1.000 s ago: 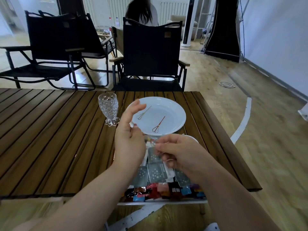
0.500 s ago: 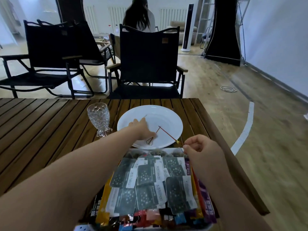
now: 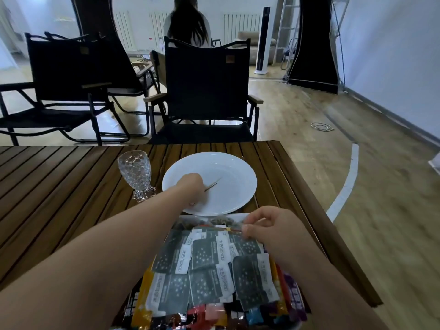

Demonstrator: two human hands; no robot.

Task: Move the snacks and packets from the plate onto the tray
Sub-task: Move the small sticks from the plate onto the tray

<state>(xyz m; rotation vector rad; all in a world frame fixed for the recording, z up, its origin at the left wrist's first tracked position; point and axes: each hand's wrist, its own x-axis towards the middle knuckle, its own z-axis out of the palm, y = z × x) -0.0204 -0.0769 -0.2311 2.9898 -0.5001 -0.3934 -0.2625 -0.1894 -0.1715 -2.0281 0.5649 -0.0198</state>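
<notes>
The white plate lies on the wooden table beyond the tray. My left hand reaches into it, and its curled fingers pinch a thin pick that pokes out to the right. A white tray sits nearer me, piled with grey packets and coloured snack packets. My right hand hovers at the tray's far right corner. Its thumb and forefinger pinch a thin red pick low over the packets.
A patterned clear glass stands just left of the plate. The table's right edge runs close to my right arm. Black folding chairs stand beyond the table, and a person sits farther back.
My left hand has closed on the pick left in the plate. My right hand carried the red pick from the plate's edge down to the packets. The view has moved closer.
</notes>
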